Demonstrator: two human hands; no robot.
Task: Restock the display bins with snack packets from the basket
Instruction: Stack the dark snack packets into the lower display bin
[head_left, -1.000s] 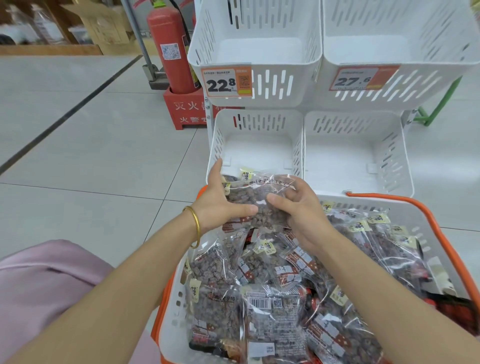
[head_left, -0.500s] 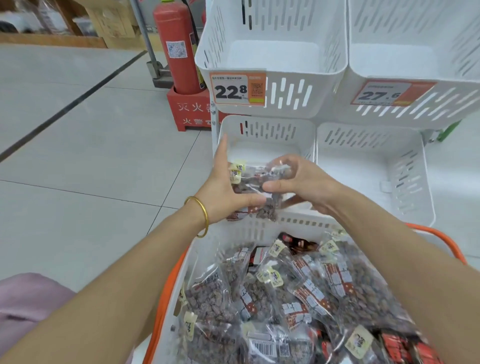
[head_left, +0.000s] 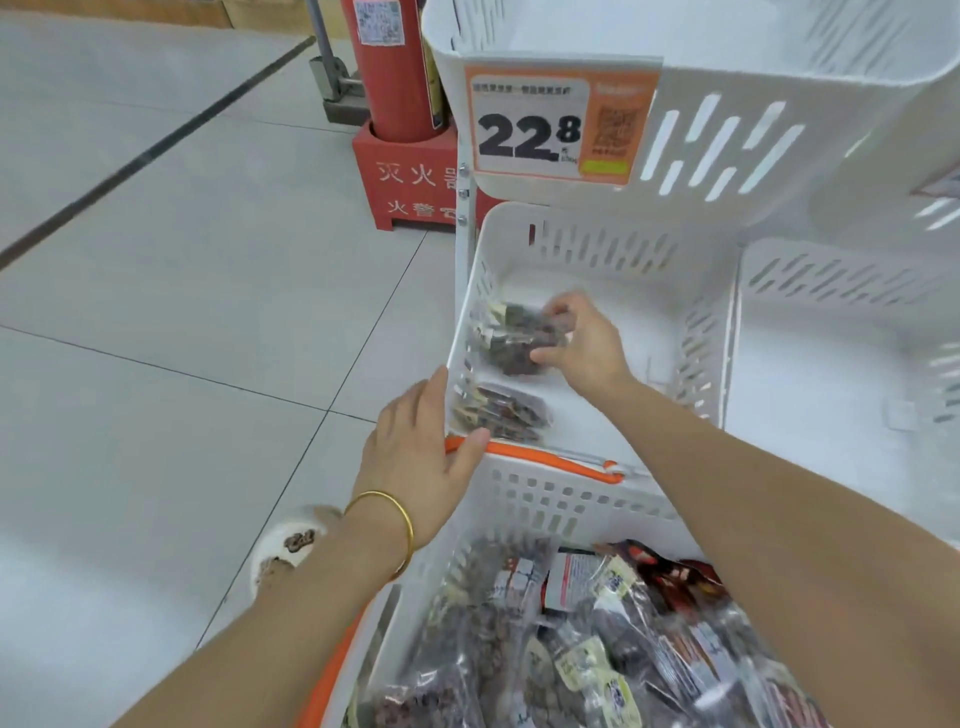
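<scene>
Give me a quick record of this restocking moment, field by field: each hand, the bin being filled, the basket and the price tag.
Left: left hand open, fingers against the lower left bin
Right: right hand grips held packets inside that bin
Already in bin: placed packets by its left wall
Basket: basket holds many more packets
Tag: price tag on the upper bin reads 22.8
</scene>
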